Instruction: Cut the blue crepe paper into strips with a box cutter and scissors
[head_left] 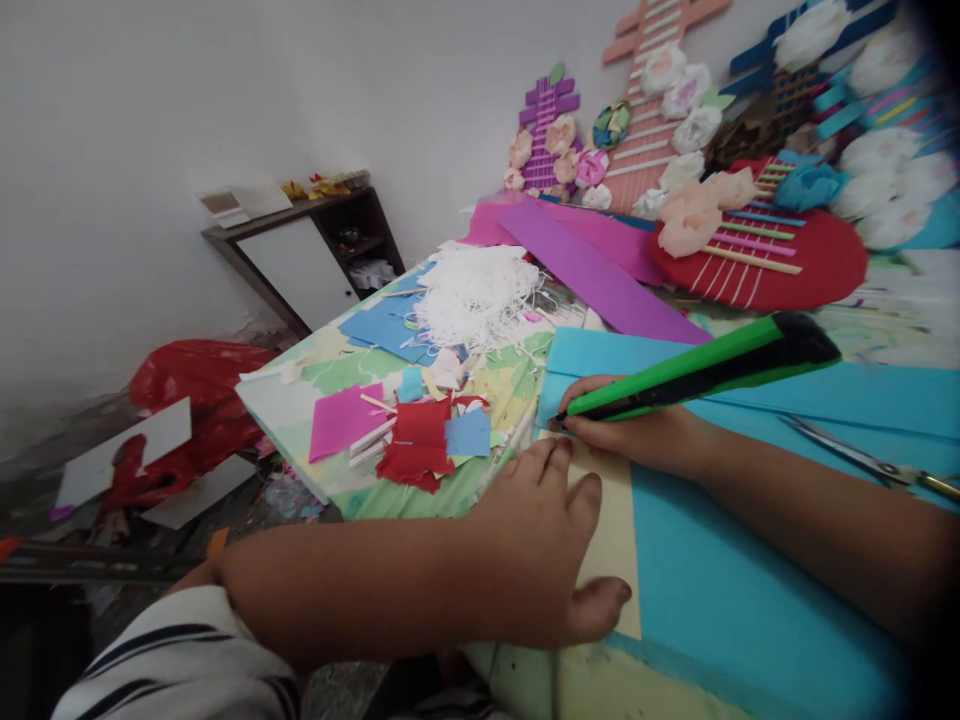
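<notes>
My right hand (637, 430) is closed around a green and black box cutter (705, 362), its tip end pointing down at the top of a beige strip (621, 570). That strip lies over a large light blue sheet (757, 570). Flat on the strip rests my left hand (540, 555), fingers and thumb spread, pressing just below the cutter's tip. The blade itself is too small to make out. To the right of my right forearm, scissors (855, 450) lie on the blue sheet, their handles partly cut off by the frame edge.
Left of my hands are red scraps (416, 440), a magenta piece (345, 422) and a heap of white string (480, 295). Purple strips (600, 270) lie behind. Decorated guitar-like shapes, including a red one (817, 260), stand along the wall. A low cabinet (292, 265) stands at left.
</notes>
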